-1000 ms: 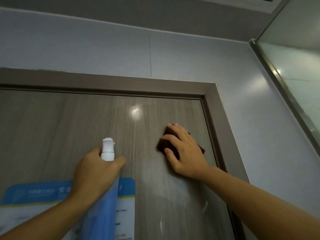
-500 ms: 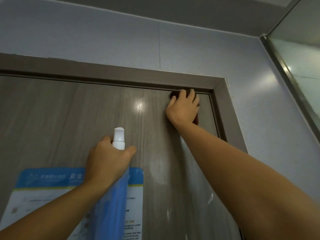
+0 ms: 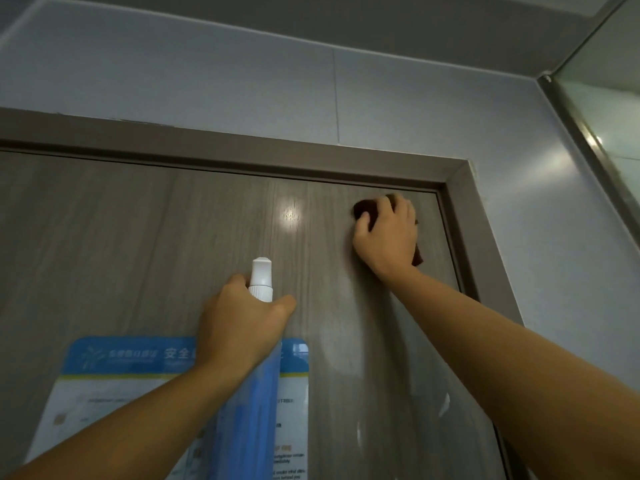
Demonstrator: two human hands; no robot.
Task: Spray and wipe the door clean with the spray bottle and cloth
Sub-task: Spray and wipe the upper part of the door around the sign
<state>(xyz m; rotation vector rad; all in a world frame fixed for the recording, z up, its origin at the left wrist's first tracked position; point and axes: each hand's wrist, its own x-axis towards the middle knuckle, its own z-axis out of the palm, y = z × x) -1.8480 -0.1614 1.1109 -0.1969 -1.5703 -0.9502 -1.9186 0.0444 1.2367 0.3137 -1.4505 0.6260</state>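
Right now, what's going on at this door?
A person is cleaning a wood-grain door. The right hand presses a dark reddish-brown cloth against the door near its top right corner, just under the frame. The left hand grips a blue spray bottle, white nozzle up, in front of a blue and white notice stuck on the door. Wet streaks show lower right.

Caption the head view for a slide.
Right hand presses dark cloth against door's upper corner; left hand holds spray bottle.
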